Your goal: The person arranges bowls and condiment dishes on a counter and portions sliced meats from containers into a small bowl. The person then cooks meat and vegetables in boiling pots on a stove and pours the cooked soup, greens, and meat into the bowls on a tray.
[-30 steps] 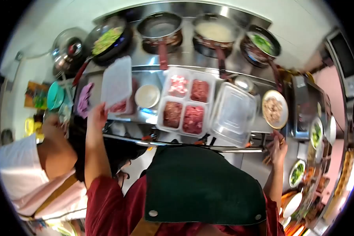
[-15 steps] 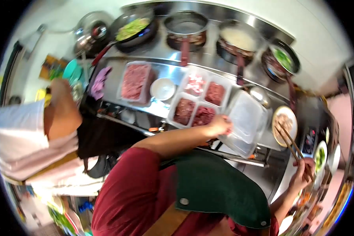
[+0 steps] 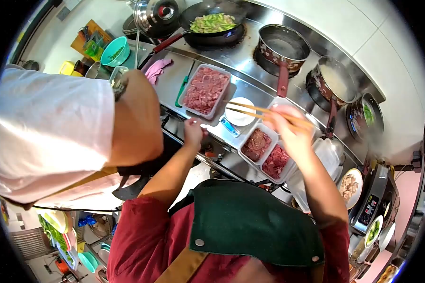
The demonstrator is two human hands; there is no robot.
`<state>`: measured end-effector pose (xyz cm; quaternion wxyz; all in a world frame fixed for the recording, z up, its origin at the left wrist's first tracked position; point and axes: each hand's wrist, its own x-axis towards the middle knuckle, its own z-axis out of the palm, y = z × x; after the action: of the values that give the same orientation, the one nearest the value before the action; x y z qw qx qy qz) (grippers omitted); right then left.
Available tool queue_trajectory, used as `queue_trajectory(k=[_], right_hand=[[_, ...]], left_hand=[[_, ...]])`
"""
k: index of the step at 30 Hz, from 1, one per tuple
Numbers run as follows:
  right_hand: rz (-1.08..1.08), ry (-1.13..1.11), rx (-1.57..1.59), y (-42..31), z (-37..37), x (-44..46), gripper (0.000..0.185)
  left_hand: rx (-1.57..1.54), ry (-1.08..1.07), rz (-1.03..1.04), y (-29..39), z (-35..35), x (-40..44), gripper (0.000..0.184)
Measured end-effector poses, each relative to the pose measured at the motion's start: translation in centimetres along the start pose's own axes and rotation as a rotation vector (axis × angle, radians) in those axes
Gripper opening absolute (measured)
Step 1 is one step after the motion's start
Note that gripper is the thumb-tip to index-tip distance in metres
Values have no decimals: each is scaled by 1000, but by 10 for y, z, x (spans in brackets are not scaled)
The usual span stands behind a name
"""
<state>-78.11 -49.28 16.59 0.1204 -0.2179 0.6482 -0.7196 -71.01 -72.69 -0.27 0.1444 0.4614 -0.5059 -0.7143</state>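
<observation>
Bright | edges bowed (corners black) | counter [image 3: 251,89] glinting | right hand [image 3: 292,123] blurred

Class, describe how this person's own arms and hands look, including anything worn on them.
The left hand and right hand are bare, with no gloves visible. The sleeves are dark red and short, leaving the forearms uncovered.

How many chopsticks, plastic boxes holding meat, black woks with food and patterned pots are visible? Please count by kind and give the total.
Chopsticks: 2
Plastic boxes with meat: 2 (undivided box, divided box)
Black wok with food: 1
Patterned pots: 3 (left pot, middle pot, right pot)
Total: 8
</observation>
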Motion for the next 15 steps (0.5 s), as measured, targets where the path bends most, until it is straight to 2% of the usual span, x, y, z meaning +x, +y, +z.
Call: queue_trajectory(k=[3, 4, 5, 7, 8, 10, 11, 14, 15], right_hand=[[24, -199, -234, 59, 61, 72, 14], [-96, -250, -285, 72, 78, 84, 15], [-9, -267, -254, 79, 93, 91, 16], [-80, -364, -595, 111, 105, 110, 17], [-74, -361, -597, 114, 110, 117, 17], [186, -299, -564, 121, 117, 131, 19], [195, -296, -563, 135, 116, 137, 19], [343, -114, -80, 187, 110, 142, 18], [342, -113, -84, 195, 111, 139, 18]], left_hand=[[-86, 94, 37, 25, -21, 45, 40], [-115, 117, 67, 28, -26, 56, 45], [-115, 117, 65, 27, -30, 66, 45], [-47, -35, 37, 22, -33, 82, 53], [-24, -31, -23, 31, -25, 67, 53], [-85, -55, -20, 27, -24, 64, 52], [-146, -77, -12, 25, -25, 64, 51], [-86, -77, 40, 22, -26, 69, 48], [-61, -106, 28, 24, -26, 68, 47]])
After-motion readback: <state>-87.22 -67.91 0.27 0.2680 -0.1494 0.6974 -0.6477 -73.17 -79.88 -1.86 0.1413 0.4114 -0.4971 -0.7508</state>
